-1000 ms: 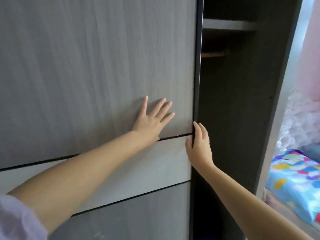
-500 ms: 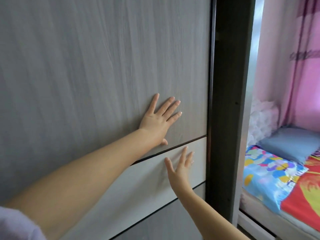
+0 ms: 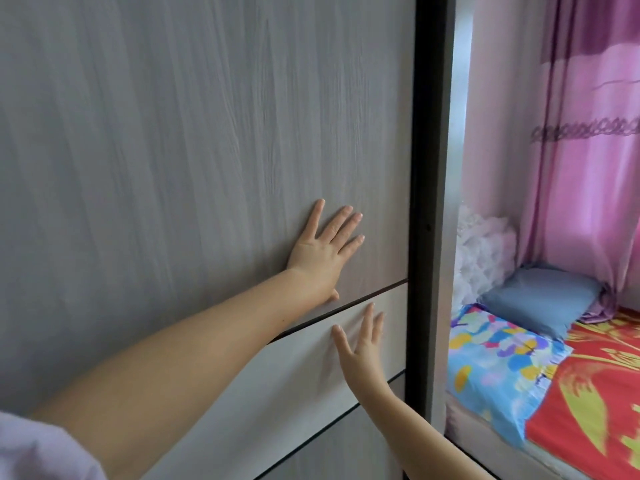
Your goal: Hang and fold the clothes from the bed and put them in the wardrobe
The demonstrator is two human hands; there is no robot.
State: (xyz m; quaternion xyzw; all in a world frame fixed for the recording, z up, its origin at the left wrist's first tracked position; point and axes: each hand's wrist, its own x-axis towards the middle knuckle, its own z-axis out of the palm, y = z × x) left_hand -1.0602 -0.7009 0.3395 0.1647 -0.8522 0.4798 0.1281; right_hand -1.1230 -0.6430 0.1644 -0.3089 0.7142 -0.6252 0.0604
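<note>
The wardrobe's grey wood-grain sliding door [image 3: 207,150] fills most of the view and reaches the dark frame [image 3: 424,202] at its right side. My left hand [image 3: 322,252] presses flat on the upper grey panel with fingers spread. My right hand [image 3: 360,344] lies flat with straight fingers on the pale band [image 3: 304,368] just below. The wardrobe's inside is hidden behind the door. The bed [image 3: 568,379] lies at the right, and no clothes show on it.
A blue pillow [image 3: 540,299] and a white frilly cushion [image 3: 485,251] sit at the bed's head. The bed carries a red patterned sheet [image 3: 595,386] and a blue flowered cover [image 3: 495,362]. Pink curtains [image 3: 588,168] hang behind it.
The sliding door has travelled right and closed off the dark wardrobe opening. My right hand left the door's edge and now lies flat on the pale band. The view swung right toward the bed.
</note>
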